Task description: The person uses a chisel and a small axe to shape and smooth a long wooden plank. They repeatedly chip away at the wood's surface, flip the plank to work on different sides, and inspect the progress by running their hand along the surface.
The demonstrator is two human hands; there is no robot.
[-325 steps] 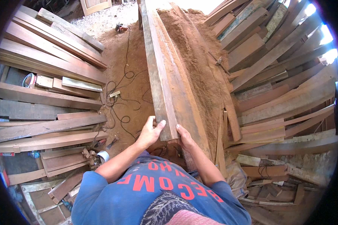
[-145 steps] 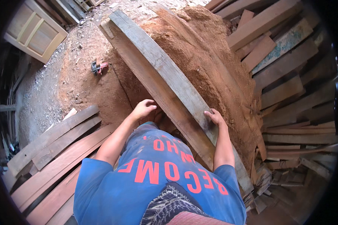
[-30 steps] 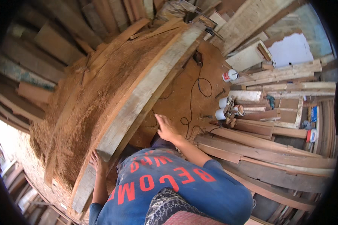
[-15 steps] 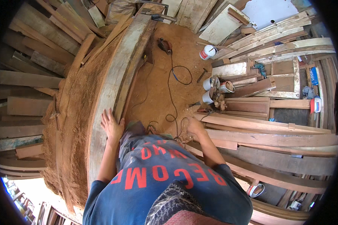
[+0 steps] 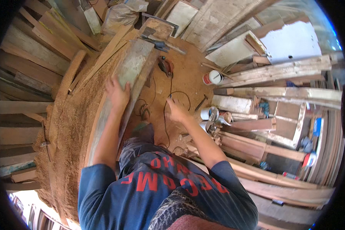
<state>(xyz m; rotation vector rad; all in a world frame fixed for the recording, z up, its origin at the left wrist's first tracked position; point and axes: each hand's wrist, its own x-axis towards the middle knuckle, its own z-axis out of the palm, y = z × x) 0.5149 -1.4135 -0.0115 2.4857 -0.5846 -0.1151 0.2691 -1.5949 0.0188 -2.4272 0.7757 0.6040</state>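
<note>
My left hand (image 5: 117, 94) lies on the long, weathered plank (image 5: 137, 57), its fingers apart on the wood. The plank rests along a bank of sawdust at my left. Ahead of my body, over the brown floor, my right hand (image 5: 177, 110) has its fingers drawn together. A black cord (image 5: 167, 132) runs right by those fingers, and whether they grip it is hidden. Farther out, the cord leads to a red-and-black power tool (image 5: 165, 66) on the floor beside the plank. My sandalled foot (image 5: 144, 112) stands between the plank and the cord.
A hammer (image 5: 201, 102) lies on the floor to the right. Near it are a white bucket (image 5: 212, 78) and several paint cans (image 5: 209, 114). Stacked boards (image 5: 283, 94) fill the right side, and more lumber (image 5: 25, 132) lines the left. Sawdust (image 5: 71, 142) is heaped beside the plank.
My left hand has slid farther forward along the plank. My right hand has moved forward and left, from beside the stacked boards to the cord's loop. The view has shifted with my body.
</note>
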